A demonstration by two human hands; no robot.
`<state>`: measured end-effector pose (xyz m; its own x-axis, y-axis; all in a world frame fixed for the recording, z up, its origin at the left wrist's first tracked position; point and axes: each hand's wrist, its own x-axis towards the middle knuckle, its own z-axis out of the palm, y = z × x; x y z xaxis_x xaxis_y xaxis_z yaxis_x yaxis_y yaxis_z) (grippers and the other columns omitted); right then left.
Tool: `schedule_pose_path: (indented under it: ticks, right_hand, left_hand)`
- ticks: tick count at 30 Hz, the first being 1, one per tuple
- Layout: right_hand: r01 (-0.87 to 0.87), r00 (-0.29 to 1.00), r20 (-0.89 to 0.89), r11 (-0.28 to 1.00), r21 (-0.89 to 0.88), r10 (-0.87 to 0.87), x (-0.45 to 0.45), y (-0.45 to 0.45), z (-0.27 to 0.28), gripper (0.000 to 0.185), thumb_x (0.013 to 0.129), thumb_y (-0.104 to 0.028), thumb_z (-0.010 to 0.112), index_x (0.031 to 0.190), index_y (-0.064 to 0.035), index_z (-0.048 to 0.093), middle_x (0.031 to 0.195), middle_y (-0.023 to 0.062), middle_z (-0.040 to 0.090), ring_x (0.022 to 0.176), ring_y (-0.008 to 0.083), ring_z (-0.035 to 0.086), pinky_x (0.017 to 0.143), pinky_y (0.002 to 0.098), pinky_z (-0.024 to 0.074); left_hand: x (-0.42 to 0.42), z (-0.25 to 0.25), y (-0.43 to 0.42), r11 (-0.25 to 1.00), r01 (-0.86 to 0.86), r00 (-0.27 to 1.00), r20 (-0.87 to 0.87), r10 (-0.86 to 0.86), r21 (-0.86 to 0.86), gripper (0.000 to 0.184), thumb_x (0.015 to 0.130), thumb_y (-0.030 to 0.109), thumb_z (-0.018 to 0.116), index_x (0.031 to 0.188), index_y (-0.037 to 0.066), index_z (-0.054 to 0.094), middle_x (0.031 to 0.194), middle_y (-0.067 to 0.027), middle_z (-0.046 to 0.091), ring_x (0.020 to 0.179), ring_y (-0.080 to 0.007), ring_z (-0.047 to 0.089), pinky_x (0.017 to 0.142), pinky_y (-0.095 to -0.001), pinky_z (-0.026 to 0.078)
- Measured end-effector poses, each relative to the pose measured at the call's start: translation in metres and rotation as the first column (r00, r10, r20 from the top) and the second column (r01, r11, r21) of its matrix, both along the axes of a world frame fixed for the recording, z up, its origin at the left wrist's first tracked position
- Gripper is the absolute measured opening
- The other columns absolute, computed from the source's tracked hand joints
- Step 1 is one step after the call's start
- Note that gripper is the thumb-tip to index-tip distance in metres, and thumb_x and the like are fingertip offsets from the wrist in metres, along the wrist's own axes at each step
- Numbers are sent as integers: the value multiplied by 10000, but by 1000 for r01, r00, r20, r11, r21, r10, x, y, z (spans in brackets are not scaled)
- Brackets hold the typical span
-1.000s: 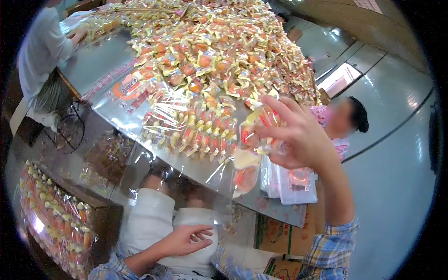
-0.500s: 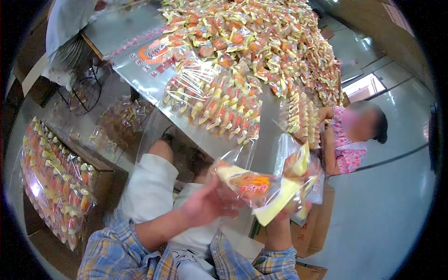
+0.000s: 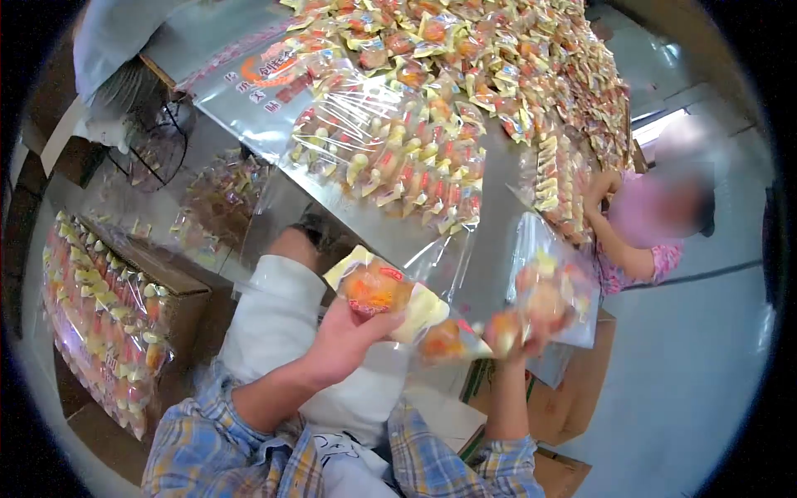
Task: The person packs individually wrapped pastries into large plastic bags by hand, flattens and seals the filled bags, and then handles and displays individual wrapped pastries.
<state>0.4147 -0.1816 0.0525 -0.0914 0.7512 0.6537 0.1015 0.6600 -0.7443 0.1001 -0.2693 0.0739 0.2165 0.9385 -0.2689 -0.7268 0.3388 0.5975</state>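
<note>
My left hand point(image 3: 342, 344) is closed on a wrapped bun point(image 3: 371, 288) in clear film with yellow ends, held above my lap. My right hand point(image 3: 516, 344), blurred by motion, grips several similar packets point(image 3: 544, 299). Another packet point(image 3: 442, 339) hangs in the gap between the hands, and I cannot tell which hand bears it. Just beyond them, a clear bag point(image 3: 407, 178) filled with rows of these packets lies at the near table edge. White streaks cross its top.
Loose packets point(image 3: 498, 50) are heaped across the metal table point(image 3: 324, 195). A stack of clear bags point(image 3: 519, 249) lies by the right corner. At left, a filled bag point(image 3: 108, 332) rests on a cardboard box point(image 3: 187, 319). A person in pink point(image 3: 656, 216) handles packets at right.
My hands have moved apart. The left has turned upward with one packet, while the right has risen with its bunch, and the packets between them have spread out. The view has shifted slightly.
</note>
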Motion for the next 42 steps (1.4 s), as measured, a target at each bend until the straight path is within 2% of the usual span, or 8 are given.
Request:
schedule_pose_path:
  ticks: [1,3,6,11,26,32,35,42]
  right_hand:
    - [188,855,353,860,474,-381,-8,21,-1,677,806,-339,775,1394,-146,501,1558,223,289,1411,421,347,1132,572,325]
    - [298,685,438,773,560,-582,-3,47,-16,706,696,-288,881,1323,-150,588,1521,265,337,1446,426,316,1163,539,291]
    - [403,705,450,832,381,-547,-14,74,-49,672,672,-238,889,1284,-163,624,1505,261,371,1388,438,408,1065,516,436]
    - [386,683,565,886,259,-463,-26,78,-56,638,642,-220,902,1238,-148,683,1516,285,347,1356,445,455,1080,480,435]
    - [407,651,588,875,263,-479,-28,81,-53,636,654,-253,894,1249,-174,685,1535,297,301,1402,466,394,1122,496,393]
    - [393,686,552,880,267,-474,-28,83,-55,628,657,-248,896,1245,-181,683,1550,284,276,1394,453,413,1102,485,417]
    - [405,662,569,872,276,-487,-28,82,-54,632,668,-251,893,1257,-187,675,1554,285,268,1399,464,399,1109,483,409]
    - [410,640,594,870,274,-488,-28,81,-52,649,677,-250,891,1281,-199,661,1562,286,245,1411,474,374,1117,487,396]
  left_hand:
    - [0,1,-1,999,-14,998,-55,17,52,411,977,110,648,1359,52,506,1288,-57,614,1140,-160,623,885,-328,556]
    - [0,2,-2,994,-6,994,-103,17,109,438,997,124,625,1394,48,456,1355,-85,572,1198,-207,596,921,-370,555]
    - [-3,3,-4,997,8,998,-66,-3,80,493,1039,156,553,1473,33,353,1493,-157,486,1322,-323,542,1017,-495,546]
    - [0,0,-9,995,-89,996,17,90,-37,491,1078,296,479,1467,24,352,1489,-201,475,1292,-361,564,981,-530,569]
    - [8,-7,-12,988,-121,993,-26,119,-94,407,1065,346,521,1278,-1,522,1205,-116,664,1025,-219,688,847,-327,583]
    - [12,-13,-21,975,-219,964,-147,221,29,339,1048,270,586,1232,-14,583,1143,-93,697,1002,-160,685,852,-322,582]
    - [7,-15,-20,992,-85,991,98,95,-95,288,1014,163,639,1229,-23,590,1155,-91,698,988,-144,685,849,-295,572]
    - [3,12,-19,992,127,951,-283,-123,-2,247,932,18,709,1167,-40,660,1114,-77,723,996,-117,678,847,-261,550]
